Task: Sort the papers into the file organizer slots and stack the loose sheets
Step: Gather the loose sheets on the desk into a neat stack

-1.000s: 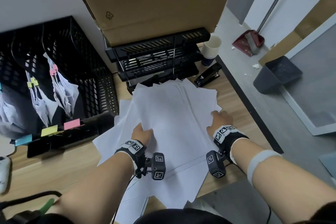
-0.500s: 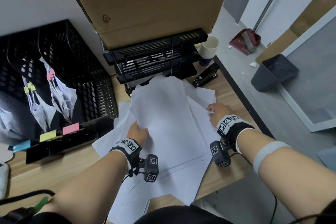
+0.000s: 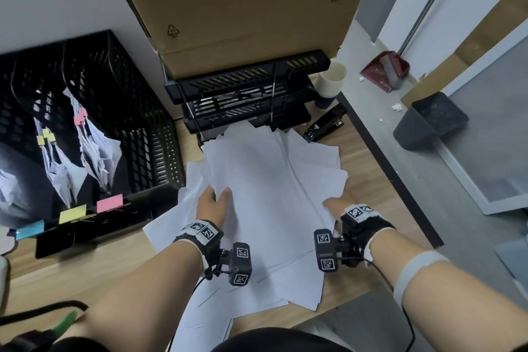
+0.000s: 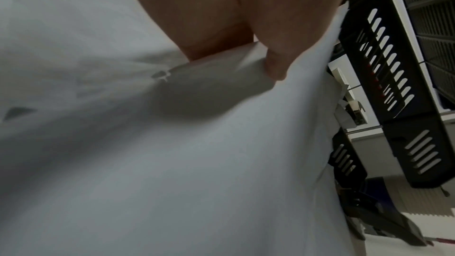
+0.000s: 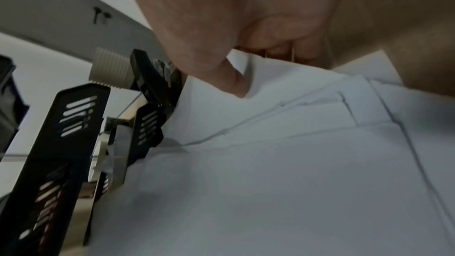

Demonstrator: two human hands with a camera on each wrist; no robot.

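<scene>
Several loose white sheets [image 3: 271, 180] lie fanned out on the wooden desk [image 3: 85, 266]. My left hand [image 3: 214, 200] grips their left edge; in the left wrist view the thumb [image 4: 273, 65] pinches a fold of paper [image 4: 197, 163]. At the pile's right edge my right hand [image 3: 333, 204] holds the sheets, thumb [image 5: 221, 73] on top of the paper [image 5: 270, 182] and fingers tucked beneath. The black mesh file organizer [image 3: 137, 128] stands at the left, its slots holding clipped papers [image 3: 94, 151].
A black stacked letter tray [image 3: 245, 80] sits behind the pile under a big cardboard box [image 3: 243, 8]. A black stapler [image 3: 325, 123] and paper cups [image 3: 331, 83] stand at the back right. The desk's right edge [image 3: 385, 174] drops to the floor, where a dark bin [image 3: 428, 123] sits.
Both hands have drawn the spread sheets closer together. My right hand's fingers have slipped under the pile's right edge, and my left hand has taken hold of the left edge.
</scene>
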